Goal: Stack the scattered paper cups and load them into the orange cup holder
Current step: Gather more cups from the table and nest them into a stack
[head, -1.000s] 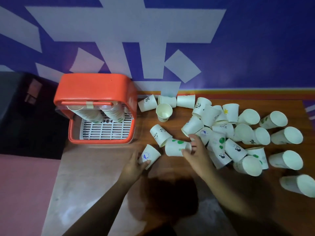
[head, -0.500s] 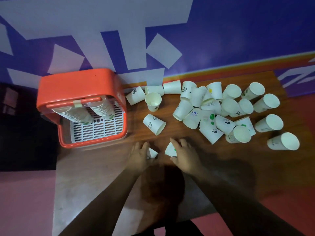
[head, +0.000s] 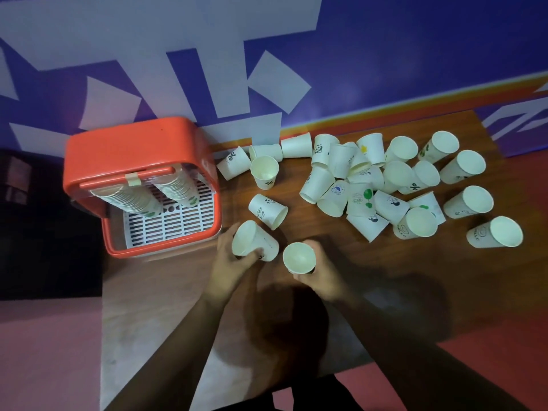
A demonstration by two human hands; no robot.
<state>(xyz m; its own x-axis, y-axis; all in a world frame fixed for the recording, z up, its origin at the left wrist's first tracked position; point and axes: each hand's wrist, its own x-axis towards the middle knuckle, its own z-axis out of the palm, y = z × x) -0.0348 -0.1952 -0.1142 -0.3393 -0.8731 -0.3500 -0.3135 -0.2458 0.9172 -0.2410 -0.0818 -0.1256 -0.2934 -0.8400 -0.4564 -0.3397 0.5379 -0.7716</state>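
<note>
1. The left hand (head: 234, 264) has its fingers curled round a cup, the left cup (head: 255, 241). This cup is tilted, with its mouth up and to the left and its base down and to the right.
2. The right hand (head: 324, 275) grips a second cup, the right cup (head: 299, 258), from the side and from below. Its mouth opens almost straight at the camera, so its long axis is near upright.
3. The two cups sit just beside each other, apart or barely touching. The left cup's base points toward the right cup's rim. I judge that nesting depends on this: the left cup needs to be swung upright and its base dropped into the right cup's open mouth.
4. A panda cup (head: 268, 210) lies on its side just beyond the hands, nearer the left one.
5. The pile (head: 385, 185) of loose cups is spread over the table (head: 370, 292), beyond and to the right, nearer the right hand. Most lie on their sides.
6. The holder (head: 139, 149) stands beyond and to the left, nearer the left hand. Two stacks (head: 178, 188) already hang in it.
</note>
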